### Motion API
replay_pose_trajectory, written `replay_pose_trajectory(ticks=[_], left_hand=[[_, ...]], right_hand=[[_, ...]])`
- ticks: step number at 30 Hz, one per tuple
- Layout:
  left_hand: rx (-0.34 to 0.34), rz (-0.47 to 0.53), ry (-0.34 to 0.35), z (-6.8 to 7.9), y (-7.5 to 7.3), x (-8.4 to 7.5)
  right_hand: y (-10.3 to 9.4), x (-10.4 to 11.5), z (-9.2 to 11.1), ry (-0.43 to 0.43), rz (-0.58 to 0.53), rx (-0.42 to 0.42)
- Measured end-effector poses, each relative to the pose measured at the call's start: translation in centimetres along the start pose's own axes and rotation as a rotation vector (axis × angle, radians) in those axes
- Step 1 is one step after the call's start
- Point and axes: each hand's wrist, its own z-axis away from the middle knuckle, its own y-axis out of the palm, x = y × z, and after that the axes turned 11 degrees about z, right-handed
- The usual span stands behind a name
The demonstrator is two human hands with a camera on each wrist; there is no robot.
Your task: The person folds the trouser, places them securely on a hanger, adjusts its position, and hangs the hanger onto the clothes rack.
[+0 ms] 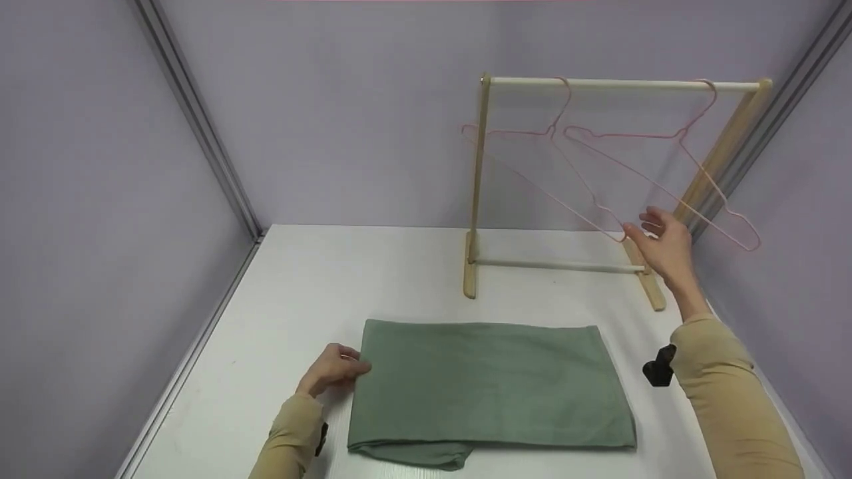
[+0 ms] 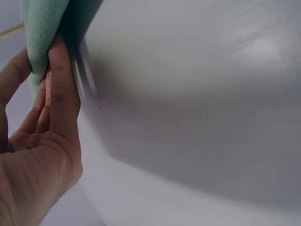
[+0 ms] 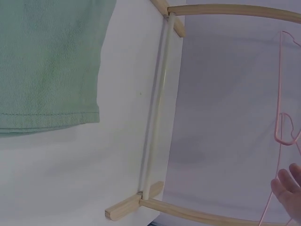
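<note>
Folded green trousers (image 1: 492,386) lie flat on the white table, a stitched hem showing at their right end in the right wrist view. At their left edge, my left hand (image 1: 336,366) pinches the fabric; in the left wrist view the thumb and fingers (image 2: 61,89) sit on either side of the cloth. My right hand (image 1: 665,246) is raised at the rack, fingers loosely bent. Its thumb tip is right at the lower corner of the left pink hanger (image 1: 542,193). The right pink hanger (image 1: 655,179) hangs behind and above that hand.
A wooden rack (image 1: 476,186) with a pale top rail (image 1: 632,84) stands at the back right of the table (image 1: 299,286). Both hangers hook over the rail. Grey walls (image 1: 366,120) enclose the back and sides.
</note>
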Motion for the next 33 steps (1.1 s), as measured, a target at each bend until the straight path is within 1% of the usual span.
replay_pose_trajectory(ticks=[5, 10, 14, 17, 23, 30, 33], left_hand=[[-0.01, 0.003, -0.022, 0.0, 0.0, 0.0], [-0.013, -0.004, -0.022, -0.2, 0.0, 0.0], [-0.021, 0.0, -0.031, -0.2, 0.0, 0.0], [-0.022, 0.007, -0.036, 0.0, 0.0, 0.0], [-0.009, 0.005, -0.019, 0.0, 0.0, -0.1], [-0.003, 0.011, -0.011, -0.1, 0.0, -0.1], [0.004, 0.018, -0.002, 0.0, 0.0, -0.1]], right_hand=[[0.0, 0.2, -0.4, -0.004, 0.013, -0.001], [0.3, 0.4, -0.7, -0.006, 0.024, -0.038], [0.6, 0.5, -1.0, -0.006, 0.004, -0.067], [0.8, 0.6, -1.1, -0.013, -0.026, -0.073], [1.0, 0.9, -1.2, -0.014, -0.099, -0.051], [1.2, 1.0, -1.4, -0.034, -0.125, -0.031], [1.3, 1.0, -1.3, -0.038, -0.155, -0.006]])
